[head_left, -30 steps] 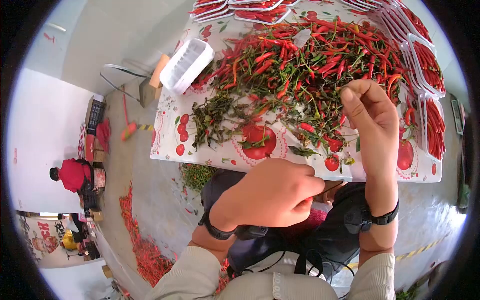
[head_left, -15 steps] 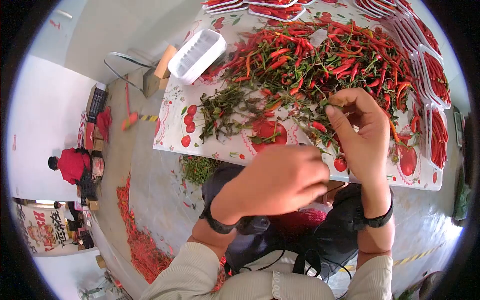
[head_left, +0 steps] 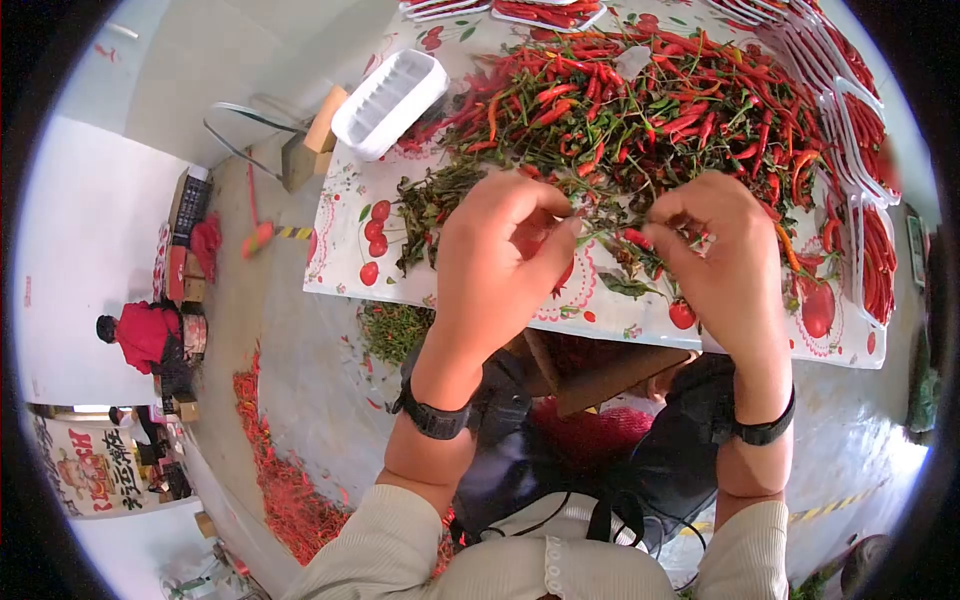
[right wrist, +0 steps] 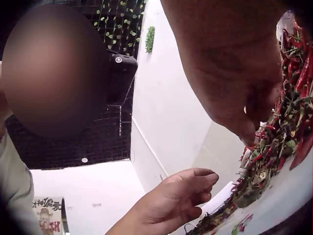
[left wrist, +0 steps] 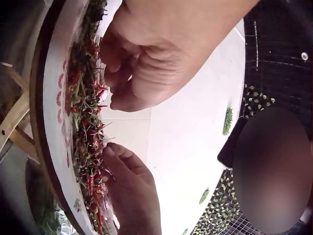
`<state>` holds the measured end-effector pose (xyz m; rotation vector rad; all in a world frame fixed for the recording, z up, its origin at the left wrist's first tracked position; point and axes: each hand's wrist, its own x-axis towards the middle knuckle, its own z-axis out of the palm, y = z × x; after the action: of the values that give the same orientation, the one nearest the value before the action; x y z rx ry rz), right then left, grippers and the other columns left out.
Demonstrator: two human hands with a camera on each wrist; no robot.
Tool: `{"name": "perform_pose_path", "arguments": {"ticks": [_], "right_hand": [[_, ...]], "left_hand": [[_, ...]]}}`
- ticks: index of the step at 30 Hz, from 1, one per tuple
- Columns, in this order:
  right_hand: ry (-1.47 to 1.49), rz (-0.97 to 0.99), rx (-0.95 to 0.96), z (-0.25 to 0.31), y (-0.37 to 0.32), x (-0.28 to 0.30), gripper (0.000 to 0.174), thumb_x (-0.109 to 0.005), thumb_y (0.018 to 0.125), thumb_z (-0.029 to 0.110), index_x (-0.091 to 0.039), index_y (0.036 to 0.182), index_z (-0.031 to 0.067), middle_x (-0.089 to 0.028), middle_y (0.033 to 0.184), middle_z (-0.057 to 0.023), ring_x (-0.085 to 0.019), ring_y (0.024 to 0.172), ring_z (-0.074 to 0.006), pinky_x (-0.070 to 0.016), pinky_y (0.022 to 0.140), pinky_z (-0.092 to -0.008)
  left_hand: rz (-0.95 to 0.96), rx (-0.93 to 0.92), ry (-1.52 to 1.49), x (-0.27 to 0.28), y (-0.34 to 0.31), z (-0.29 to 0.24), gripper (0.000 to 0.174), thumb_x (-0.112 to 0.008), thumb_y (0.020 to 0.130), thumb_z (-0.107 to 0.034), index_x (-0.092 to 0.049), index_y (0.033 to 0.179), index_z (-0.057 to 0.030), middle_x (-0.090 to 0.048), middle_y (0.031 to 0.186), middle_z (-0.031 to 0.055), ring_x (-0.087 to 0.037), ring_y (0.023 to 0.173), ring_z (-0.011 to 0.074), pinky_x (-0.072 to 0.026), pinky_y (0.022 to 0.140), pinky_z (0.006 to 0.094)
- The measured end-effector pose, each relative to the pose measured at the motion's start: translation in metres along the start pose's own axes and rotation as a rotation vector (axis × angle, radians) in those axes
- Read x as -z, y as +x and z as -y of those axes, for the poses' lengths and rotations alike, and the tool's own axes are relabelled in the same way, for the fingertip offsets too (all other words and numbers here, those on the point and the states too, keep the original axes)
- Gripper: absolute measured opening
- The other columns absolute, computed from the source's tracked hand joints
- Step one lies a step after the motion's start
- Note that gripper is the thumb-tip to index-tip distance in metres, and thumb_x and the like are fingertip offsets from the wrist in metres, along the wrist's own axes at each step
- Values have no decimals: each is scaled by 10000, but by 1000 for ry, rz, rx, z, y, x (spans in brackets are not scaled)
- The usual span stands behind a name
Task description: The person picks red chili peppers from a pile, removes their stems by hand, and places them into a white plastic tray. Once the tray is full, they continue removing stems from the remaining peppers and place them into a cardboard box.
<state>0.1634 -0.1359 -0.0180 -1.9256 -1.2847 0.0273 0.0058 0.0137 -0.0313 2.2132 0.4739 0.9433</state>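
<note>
Black wristbands: a band (head_left: 440, 415) on each forearm, strapped there probably to carry the small cameras.
Brown cardboard box: the box (head_left: 625, 383) sits at the lap below the table's near edge, likely for easy reach.
Right hand: the hand (head_left: 722, 265) is low over the heap's near side, thumb and forefinger bent together; whether they pinch anything, I cannot tell.
Left hand: the hand (head_left: 490, 260) is loosely curved beside the withered leaves, nothing visible in its grasp.
Withered dark-green leafy stems: a clump (head_left: 415, 240) left of the main heap, perhaps kept apart from the fruit.
Slender red chillies with green stalks: heaped (head_left: 680, 110) mid-table, seemingly so both hands can reach.
White ribbed plastic tray: the tray (head_left: 390, 105) lies left of the heap, presumably out of the way.
Chilli-filled white plastic trays: overlapping (head_left: 868, 255) along the table's right side, probably to save room.
Person in red: seated (head_left: 145, 338) beyond, across the floor.
</note>
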Motion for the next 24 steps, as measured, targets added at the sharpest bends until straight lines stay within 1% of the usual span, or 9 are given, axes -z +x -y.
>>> {"name": "perform_pose_path", "arguments": {"ticks": [1,4,10,13,16,19,20,23,24], "right_hand": [[-53,28,2,1,-2,1,181,-779,738,34,-712,905,17,-635,881,-142,-637,904,-336,-505,827,-436],[-246,90,-10,9,-9,-1,142,-779,749,99,-718,866,47,-622,894,-146,-625,950,-373,-501,835,-488],[-235,102,-12,4,-9,0,109,-751,769,89,-687,843,40,-616,910,-135,-618,961,-364,-491,848,-492],[-264,78,15,1,-10,-5,100,-720,783,72,-678,867,37,-616,905,-131,-619,968,-363,-486,849,-487],[-258,25,97,-2,-10,-10,108,-672,803,52,-664,910,39,-630,922,-137,-621,968,-363,-481,843,-486],[-202,-83,137,-5,-8,-12,116,-630,815,42,-640,931,38,-645,935,-145,-626,950,-365,-477,840,-488],[-217,-102,148,-5,-7,-12,136,-620,811,52,-624,947,51,-658,921,-131,-633,926,-351,-476,821,-479],[-180,-123,167,-2,-5,-12,143,-620,797,69,-614,940,61,-653,871,-106,-637,899,-332,-473,801,-463],[-165,-159,227,-2,-5,-13,153,-619,789,88,-617,941,72,-642,839,-80,-634,883,-309,-470,788,-445]], "left_hand": [[17,-70,44,-1,1,0,157,-774,809,-26,-679,934,-13,-638,845,98,-657,714,227,-518,630,316],[66,31,5,-7,0,-9,172,-795,796,7,-697,936,-10,-655,868,76,-640,742,163,-503,667,273],[169,2,50,-16,3,-14,175,-806,798,-19,-708,942,-23,-620,877,69,-631,743,169,-509,652,282],[121,-129,104,-23,4,-7,188,-813,795,-36,-718,958,-30,-611,895,72,-628,764,172,-503,641,282],[92,-96,108,-26,3,-9,205,-817,794,-53,-728,978,-38,-624,920,81,-630,824,193,-505,672,295],[60,-109,69,-28,5,-13,214,-807,798,-103,-724,985,-43,-632,952,117,-623,885,297,-498,750,395],[57,-158,120,-28,6,-11,220,-806,811,-93,-722,1006,-35,-639,988,117,-624,894,283,-504,746,377],[41,-166,101,-29,6,-14,209,-798,828,-76,-717,1013,-25,-644,979,115,-637,873,266,-509,736,357],[72,-109,40,-28,6,-17,185,-782,852,-58,-709,1017,-16,-654,949,113,-647,836,246,-514,718,347]]}}
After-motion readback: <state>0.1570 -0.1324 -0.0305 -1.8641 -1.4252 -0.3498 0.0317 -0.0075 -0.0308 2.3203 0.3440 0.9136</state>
